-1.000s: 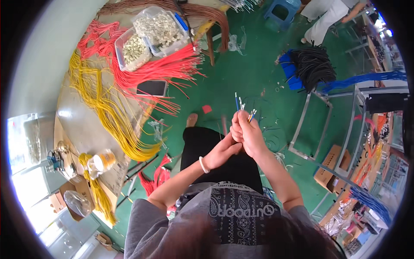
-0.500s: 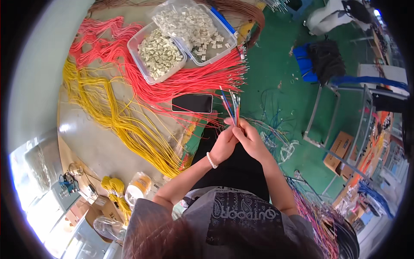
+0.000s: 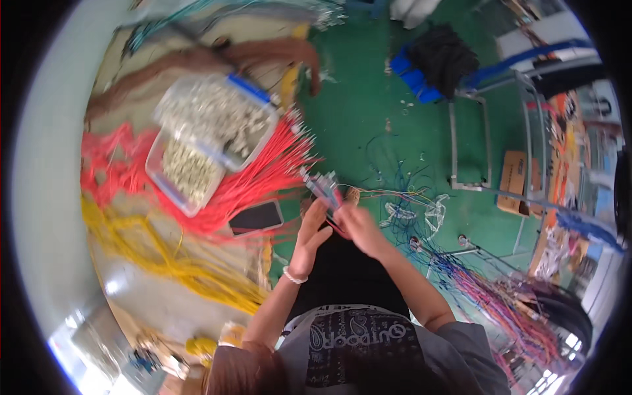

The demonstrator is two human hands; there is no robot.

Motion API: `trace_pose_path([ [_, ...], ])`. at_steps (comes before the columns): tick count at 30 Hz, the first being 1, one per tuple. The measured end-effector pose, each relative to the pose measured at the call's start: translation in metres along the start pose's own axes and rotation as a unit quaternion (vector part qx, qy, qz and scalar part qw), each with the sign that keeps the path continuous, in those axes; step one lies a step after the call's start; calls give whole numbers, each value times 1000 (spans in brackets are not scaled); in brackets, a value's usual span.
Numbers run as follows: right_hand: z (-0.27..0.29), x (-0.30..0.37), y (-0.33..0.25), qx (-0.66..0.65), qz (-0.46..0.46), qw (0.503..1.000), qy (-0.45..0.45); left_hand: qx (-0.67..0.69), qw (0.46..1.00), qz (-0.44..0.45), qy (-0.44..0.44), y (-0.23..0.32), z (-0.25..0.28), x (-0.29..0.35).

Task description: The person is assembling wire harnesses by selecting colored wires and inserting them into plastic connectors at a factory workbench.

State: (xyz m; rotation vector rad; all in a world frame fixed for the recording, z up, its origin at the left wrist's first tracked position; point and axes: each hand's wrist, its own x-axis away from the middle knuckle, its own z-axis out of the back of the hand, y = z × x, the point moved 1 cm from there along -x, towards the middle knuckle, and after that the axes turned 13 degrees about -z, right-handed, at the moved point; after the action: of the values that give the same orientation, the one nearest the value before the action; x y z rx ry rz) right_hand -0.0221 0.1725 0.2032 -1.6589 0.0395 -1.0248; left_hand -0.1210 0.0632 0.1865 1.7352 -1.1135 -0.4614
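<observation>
Now, the wire bundle point(image 3: 325, 188) sits between your two hands, its pale-tipped ends angled up and out past your fingertips, a little toward your left side. Your right hand point(image 3: 359, 227) is closed around its lower part, though blur hides the exact finger placement. Your left hand point(image 3: 308, 240) is spread, fingers straight and thumb apart, just beside the bundle; whether those fingertips touch it you cannot tell. A white beaded bracelet point(image 3: 294, 276) circles your left wrist.

Just left of your left hand lies a dark-screened phone point(image 3: 257, 218), with red wires point(image 3: 283, 155) fanned beyond it, their tips pointing toward your bundle. Farther out on that side, two clear tubs of small pale pieces rest on the red wires, the larger tub point(image 3: 266, 141) overlapping the smaller tub point(image 3: 155, 181). Yellow wires point(image 3: 184, 270) run across the table point(image 3: 151, 299) to the left of your left wrist.

Right of your right hand, loose thin wires point(image 3: 395, 178) and clear plastic scraps point(image 3: 434, 217) lie on the green floor point(image 3: 355, 92). Well beyond them stand a metal frame point(image 3: 454, 141) and a cardboard box point(image 3: 510, 178). Multicoloured wires point(image 3: 487, 296) spread right of your right forearm.
</observation>
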Motion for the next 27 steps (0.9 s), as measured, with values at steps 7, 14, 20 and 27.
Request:
trace_pose_path([
  [7, 75, 23, 27, 99, -22, 994, 31, 63, 993, 91, 45, -38, -112, -73],
  [14, 195, 14, 38, 108, -11, 975, 194, 50, 979, 155, -125, -100, -215, -159],
  [20, 287, -5, 81, -25, -138, 910, 391, 48, 864, 340, -369, -190, -264, -296],
  [27, 317, -33, 123, -320, -302, 777, 450, -291, 869, 328, -231, -455, -253, -527],
])
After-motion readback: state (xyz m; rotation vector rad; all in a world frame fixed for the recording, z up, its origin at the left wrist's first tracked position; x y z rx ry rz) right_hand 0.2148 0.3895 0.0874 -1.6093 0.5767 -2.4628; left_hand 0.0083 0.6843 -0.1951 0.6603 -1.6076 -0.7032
